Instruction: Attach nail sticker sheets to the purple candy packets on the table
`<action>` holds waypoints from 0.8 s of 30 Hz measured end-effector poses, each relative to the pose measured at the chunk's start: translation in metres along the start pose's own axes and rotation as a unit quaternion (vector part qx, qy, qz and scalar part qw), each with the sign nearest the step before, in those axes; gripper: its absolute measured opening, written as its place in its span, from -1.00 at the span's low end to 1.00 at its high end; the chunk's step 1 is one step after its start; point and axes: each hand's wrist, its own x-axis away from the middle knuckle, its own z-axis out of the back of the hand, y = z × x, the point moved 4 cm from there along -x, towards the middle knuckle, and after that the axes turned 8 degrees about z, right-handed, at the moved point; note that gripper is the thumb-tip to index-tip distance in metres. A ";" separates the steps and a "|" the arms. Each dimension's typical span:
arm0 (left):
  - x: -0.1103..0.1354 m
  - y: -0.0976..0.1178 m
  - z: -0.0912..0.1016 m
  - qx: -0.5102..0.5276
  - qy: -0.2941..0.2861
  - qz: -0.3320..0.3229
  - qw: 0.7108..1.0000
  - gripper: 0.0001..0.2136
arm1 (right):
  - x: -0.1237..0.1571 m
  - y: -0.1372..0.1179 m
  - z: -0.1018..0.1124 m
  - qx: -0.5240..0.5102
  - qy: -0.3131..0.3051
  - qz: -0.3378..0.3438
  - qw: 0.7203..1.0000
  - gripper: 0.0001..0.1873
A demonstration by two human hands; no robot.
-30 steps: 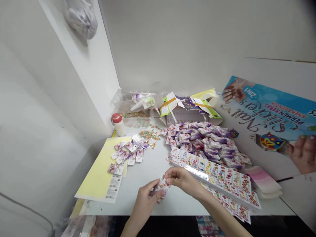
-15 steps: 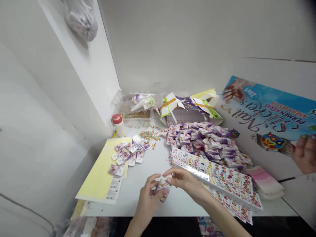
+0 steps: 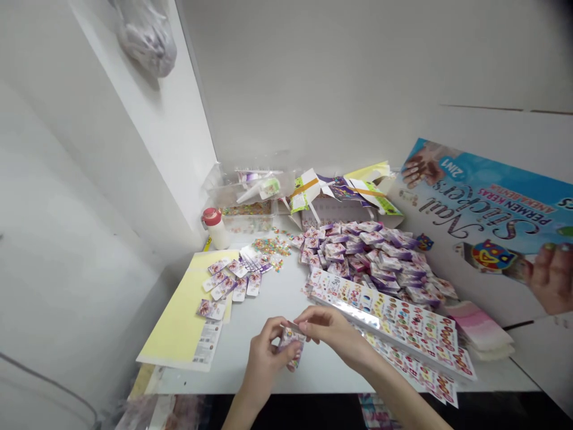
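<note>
Head view: left hand [image 3: 264, 358] and right hand [image 3: 331, 329] are together over the front of the counter [image 3: 242, 352], both on a small printed card [image 3: 290, 345]. Left fingers [image 3: 274, 329] wrap its lower part. Right fingertips [image 3: 303, 327] pinch the top edge. The card sits between the hands, tilted, just clear of the counter as far as this view shows. Its exact face and any fold are hard to make out behind the fingers.

Handling call: very light, thin and fairly flexible, with a glossy face that may slip. Best held by the edges with a light pinch, since corners look easy to crease.

Around it: right of the hands, sticker strips [image 3: 385, 322] lie in a long overlapping stack. Behind them is a heap of small packs [image 3: 367, 257]. Left of the hands, a yellow sheet [image 3: 176, 322] carries a loose group of cards [image 3: 228, 280]. Coloured beads [image 3: 271, 246] are scattered beyond it, near a red-capped bottle [image 3: 215, 228] and a plastic tub [image 3: 247, 222]. A poster [image 3: 474, 203] leans at right. At its edge, a hand [image 3: 553, 278] may be printed or a co-worker's; cannot tell.
</note>
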 end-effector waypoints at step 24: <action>-0.017 -0.022 -0.018 -0.205 -0.008 0.045 0.978 -0.47 | -0.012 -0.002 0.114 0.397 0.250 0.141 0.872 -0.77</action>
